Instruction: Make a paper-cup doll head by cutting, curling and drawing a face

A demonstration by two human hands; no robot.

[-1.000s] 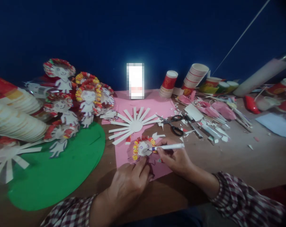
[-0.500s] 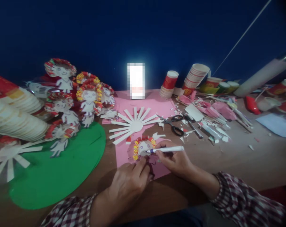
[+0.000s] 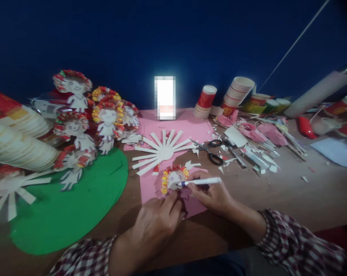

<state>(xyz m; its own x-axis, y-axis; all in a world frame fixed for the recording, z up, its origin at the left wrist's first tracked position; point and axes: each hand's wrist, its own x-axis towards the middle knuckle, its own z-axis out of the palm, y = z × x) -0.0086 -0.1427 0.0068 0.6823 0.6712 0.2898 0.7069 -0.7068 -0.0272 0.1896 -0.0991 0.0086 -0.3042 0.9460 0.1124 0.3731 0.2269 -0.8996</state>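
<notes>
A small paper doll (image 3: 173,178) lies on pink paper (image 3: 151,188), its white face ringed with red and yellow curled strips. Two eyes are drawn on the face. My left hand (image 3: 159,216) is closed at the doll's lower edge, its fingertips pressing it down and hiding part of it. In my right hand (image 3: 212,194) is a white marker pen (image 3: 203,181), pinched between thumb and fingers. The pen's tip touches the lower part of the face, or hovers just over it. Behind the doll is a white paper piece cut into rays (image 3: 166,152).
Black-handled scissors (image 3: 215,158) lie right of the rays, amid paper scraps. Cup stacks (image 3: 239,94) stand behind. Leftward are several similar dolls (image 3: 107,117), a green oval sheet (image 3: 76,214) and lying stacked cups (image 3: 21,147). A lit, pixelated screen (image 3: 164,97) stands at the back.
The pen and my right hand have shifted very slightly to the left over the face. My left hand stays where it was on the doll.
</notes>
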